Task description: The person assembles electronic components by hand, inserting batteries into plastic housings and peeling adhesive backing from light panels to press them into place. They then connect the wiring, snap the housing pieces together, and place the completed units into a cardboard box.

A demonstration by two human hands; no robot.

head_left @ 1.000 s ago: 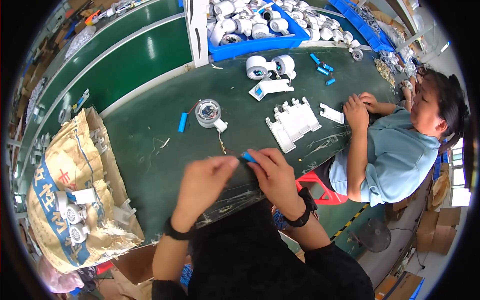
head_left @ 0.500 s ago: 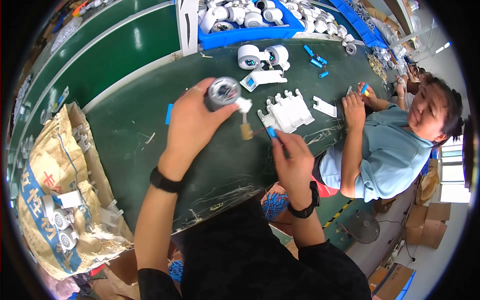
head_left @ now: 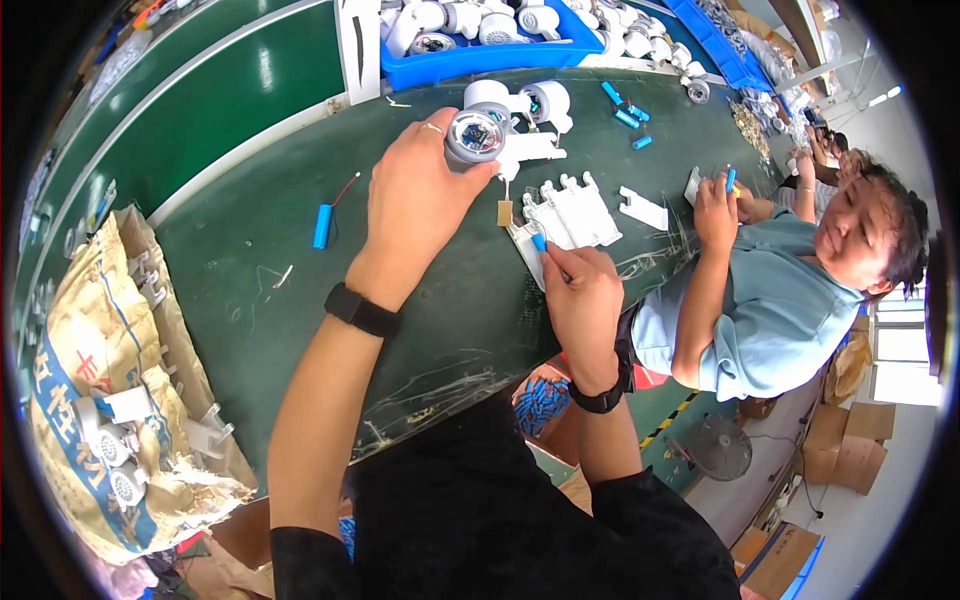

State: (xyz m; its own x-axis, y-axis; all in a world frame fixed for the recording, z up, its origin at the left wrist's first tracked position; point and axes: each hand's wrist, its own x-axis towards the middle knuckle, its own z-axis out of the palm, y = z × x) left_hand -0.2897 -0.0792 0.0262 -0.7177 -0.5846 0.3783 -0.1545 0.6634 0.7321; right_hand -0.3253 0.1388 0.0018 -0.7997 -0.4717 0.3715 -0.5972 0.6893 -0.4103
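My left hand (head_left: 415, 205) grips a round lamp head (head_left: 475, 134), grey-rimmed with a small circuit board showing inside its open face. From its white arm a small tan rectangular piece (head_left: 505, 213) hangs on thin wires. A blue cylindrical battery (head_left: 539, 242) is pinched between the fingers of my right hand (head_left: 585, 300), its tip over the edge of the white plastic covers (head_left: 572, 212). Whether its lead joins the tan piece is too fine to tell. Just beyond my left hand, another lamp head (head_left: 547, 104) rests on the green table (head_left: 250, 310).
A loose battery with a wire (head_left: 322, 226) lies left of my left hand. Several batteries (head_left: 626, 112) and a single white cover (head_left: 643, 208) lie to the right. A blue bin (head_left: 480, 62) of lamp heads stands behind. A co-worker (head_left: 765, 270) sits at the right; a paper sack (head_left: 100, 380) stands left.
My left hand has moved away from me with the lamp head, tilting it, and the loose battery at the left is now uncovered. My right hand still holds its battery near the covers.
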